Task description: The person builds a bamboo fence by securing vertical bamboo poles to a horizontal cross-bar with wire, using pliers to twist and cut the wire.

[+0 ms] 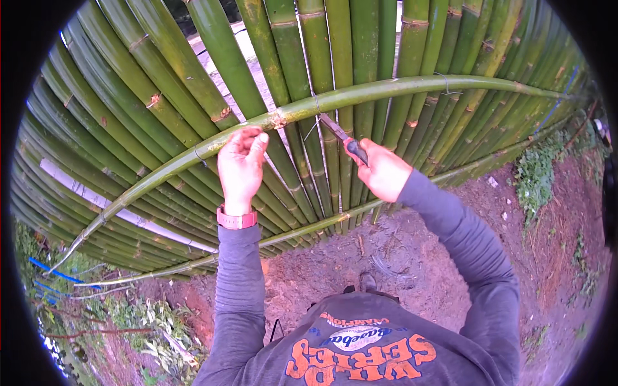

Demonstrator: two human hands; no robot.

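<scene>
A long green bamboo pole (370, 91) runs crosswise over a fence of upright green bamboo stalks (299, 64). My right hand (385, 171) is closed around the red-and-black handles of a pair of pliers (335, 130). Their metal jaws are at a thin wire tie (316, 103) looped around the pole; whether they grip it is too small to tell. Just below the pole, my left hand (241, 168) is raised with its fingers loosely curled and the thumb apart. Nothing shows in it. A red wristband (236, 219) sits on that wrist.
Other wire ties (200, 154) circle the pole farther along. A lower bamboo rail (309, 229) crosses the stalks near the ground. Cut wire (389, 260) appears to lie on the bare soil (425, 244) by my foot. Green plants (537, 177) grow at the right.
</scene>
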